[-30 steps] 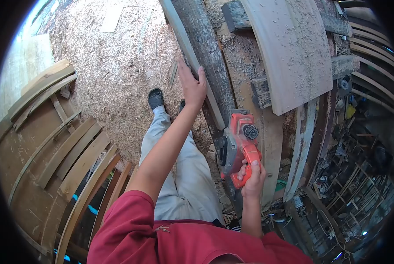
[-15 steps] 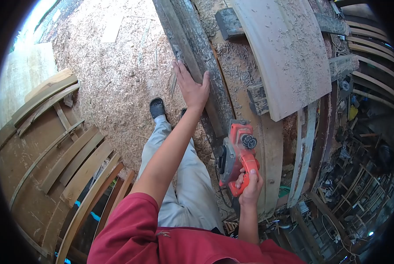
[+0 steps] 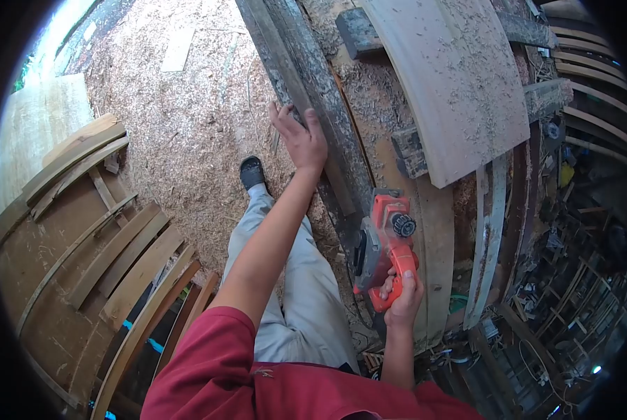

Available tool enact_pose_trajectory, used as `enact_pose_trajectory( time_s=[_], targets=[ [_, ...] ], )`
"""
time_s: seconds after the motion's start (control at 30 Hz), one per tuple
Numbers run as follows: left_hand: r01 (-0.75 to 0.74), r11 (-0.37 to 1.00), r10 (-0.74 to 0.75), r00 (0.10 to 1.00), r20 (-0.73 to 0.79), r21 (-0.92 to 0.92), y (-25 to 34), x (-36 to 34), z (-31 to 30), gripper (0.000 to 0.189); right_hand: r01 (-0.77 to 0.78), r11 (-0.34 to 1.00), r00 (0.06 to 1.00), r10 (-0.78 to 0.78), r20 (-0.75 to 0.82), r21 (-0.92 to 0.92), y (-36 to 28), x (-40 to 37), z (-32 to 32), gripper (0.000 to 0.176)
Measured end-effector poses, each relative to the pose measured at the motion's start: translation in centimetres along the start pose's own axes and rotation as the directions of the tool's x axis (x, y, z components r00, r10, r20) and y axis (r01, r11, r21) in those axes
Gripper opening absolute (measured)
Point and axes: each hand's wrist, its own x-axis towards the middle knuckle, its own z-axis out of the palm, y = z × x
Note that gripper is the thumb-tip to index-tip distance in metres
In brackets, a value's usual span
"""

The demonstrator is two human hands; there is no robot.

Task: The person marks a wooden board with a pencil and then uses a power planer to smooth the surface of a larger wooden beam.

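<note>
My right hand (image 3: 402,297) is closed around the handle of a red and grey electric planer (image 3: 382,231) with a black front knob. The planer sits beside the near end of a long dark wooden beam (image 3: 320,77). A narrow wooden strip (image 3: 338,190) lies along that beam. Over the strip rests my left hand (image 3: 303,145), its fingers bent at the left edge and its thumb on the other side, gripping it. Part of the strip is hidden under the palm.
A wide pale board (image 3: 453,91) strewn with shavings lies across dark wooden blocks (image 3: 410,150) at the right. Curved wooden pieces (image 3: 114,248) are stacked at the left. Shavings cover the ground (image 3: 180,119) around my sandalled foot (image 3: 252,172). Slatted timber and clutter fill the far right.
My left hand's fingers, stretched flat before, are now bent around the strip, and the hand is slightly lower. The planer and my right hand have shifted a little to the right in view.
</note>
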Motion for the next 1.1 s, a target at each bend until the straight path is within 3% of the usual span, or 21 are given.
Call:
enact_pose_trajectory(
  time_s=[0.17, 0.27, 0.37, 0.47, 0.57, 0.67, 0.77, 0.97, 1.1],
  targets=[
    [-0.062, 0.988, 0.064, 0.998, 0.011, -0.144, -1.2, 0.2, -0.3, 0.046, 0.007, 1.000, 1.000, -0.007, -0.017, -0.008, 0.4, -0.3, -0.7, 0.039],
    [-0.082, 0.982, 0.098, 0.991, 0.087, -0.170, -1.6, 0.6, -0.8, 0.052, 0.008, 1.000, 1.000, -0.008, -0.012, -0.004, 1.2, -0.5, -1.4, 0.039],
    [-0.117, 0.986, 0.136, 0.977, 0.162, -0.121, -1.4, 0.7, -1.7, 0.071, -0.005, 1.000, 1.000, 0.005, 0.003, 0.000, 1.7, -0.6, -1.9, 0.039],
    [-0.035, 0.998, 0.043, 0.987, 0.157, -0.052, -0.8, 0.4, -1.6, 0.095, -0.019, 1.000, 1.000, 0.020, -0.007, 0.005, 2.2, -0.8, -2.2, 0.039],
    [-0.010, 0.985, 0.009, 1.000, 0.008, 0.171, 0.5, 0.3, -0.8, 0.103, -0.022, 1.000, 1.000, 0.022, -0.007, -0.003, 2.4, -0.7, -2.3, 0.038],
    [-0.025, 0.935, 0.046, 0.998, -0.052, 0.353, 2.1, 0.7, -1.2, 0.098, -0.011, 1.000, 1.000, 0.011, -0.012, -0.009, 2.7, -0.8, -2.6, 0.038],
    [-0.106, 0.892, 0.175, 0.977, -0.119, 0.440, 1.9, 1.8, -1.2, 0.084, -0.006, 1.000, 1.000, 0.006, -0.014, -0.001, 3.0, -0.7, -2.6, 0.037],
    [-0.095, 0.970, 0.133, 0.978, -0.163, 0.223, 1.3, 2.5, -1.4, 0.057, 0.004, 1.000, 1.000, -0.004, -0.009, 0.002, 3.0, -1.0, -2.4, 0.035],
    [0.056, 0.992, -0.044, 0.994, -0.102, 0.116, 1.9, 2.8, -1.7, 0.047, 0.004, 1.000, 1.000, -0.004, -0.007, -0.005, 3.1, -1.0, -2.2, 0.035]
  ],
)
